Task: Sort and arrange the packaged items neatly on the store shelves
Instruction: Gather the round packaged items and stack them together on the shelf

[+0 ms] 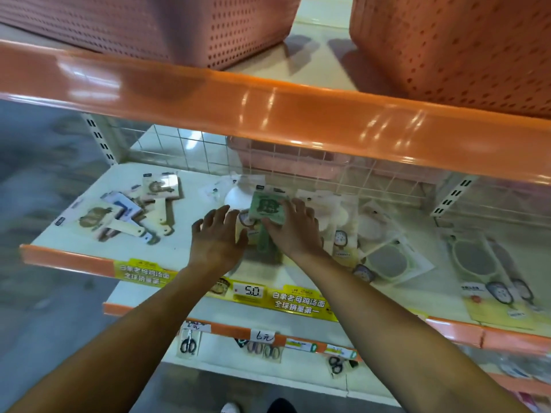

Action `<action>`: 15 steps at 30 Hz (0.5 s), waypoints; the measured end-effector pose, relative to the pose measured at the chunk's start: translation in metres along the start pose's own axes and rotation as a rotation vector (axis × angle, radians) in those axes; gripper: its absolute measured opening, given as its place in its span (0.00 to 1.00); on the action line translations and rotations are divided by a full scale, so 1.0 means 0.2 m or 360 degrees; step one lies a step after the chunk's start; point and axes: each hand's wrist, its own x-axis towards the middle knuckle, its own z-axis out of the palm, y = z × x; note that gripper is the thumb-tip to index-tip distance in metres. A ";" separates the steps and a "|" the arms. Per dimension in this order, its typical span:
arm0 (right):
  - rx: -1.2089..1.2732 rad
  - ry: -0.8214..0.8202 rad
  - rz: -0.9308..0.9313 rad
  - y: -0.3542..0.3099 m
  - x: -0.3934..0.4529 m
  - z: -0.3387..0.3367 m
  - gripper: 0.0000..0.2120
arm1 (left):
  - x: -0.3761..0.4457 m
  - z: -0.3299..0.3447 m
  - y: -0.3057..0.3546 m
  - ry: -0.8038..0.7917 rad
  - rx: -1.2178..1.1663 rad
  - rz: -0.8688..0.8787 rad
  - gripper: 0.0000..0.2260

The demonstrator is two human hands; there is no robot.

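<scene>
On the shelf (pixel 179 254), both arms are reaching far: the right hand (pixel 293 231) is gripping one green pack (pixel 266 208), the left hand (pixel 216 236) lying open beside it.

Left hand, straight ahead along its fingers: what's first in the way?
Likely the white round packaged item just beyond the left hand; its fingers point up-right toward it. Depth unclear from one view.

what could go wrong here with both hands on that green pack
1. The right hand grips the green pack on top of other packets; lifting or sliding it may drag the white packets beside it out of line.
2. The left hand rests open near the shelf edge, so a sweep could push items off the front.
3. The brush pile at left lies jumbled and could scatter if bumped.
</scene>
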 end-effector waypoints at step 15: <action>-0.0125 -0.0085 0.0158 -0.19 0.05 0.13 0.28 | 0.04 -0.01 -0.21 -0.0032 0.0104 0.0040 0.23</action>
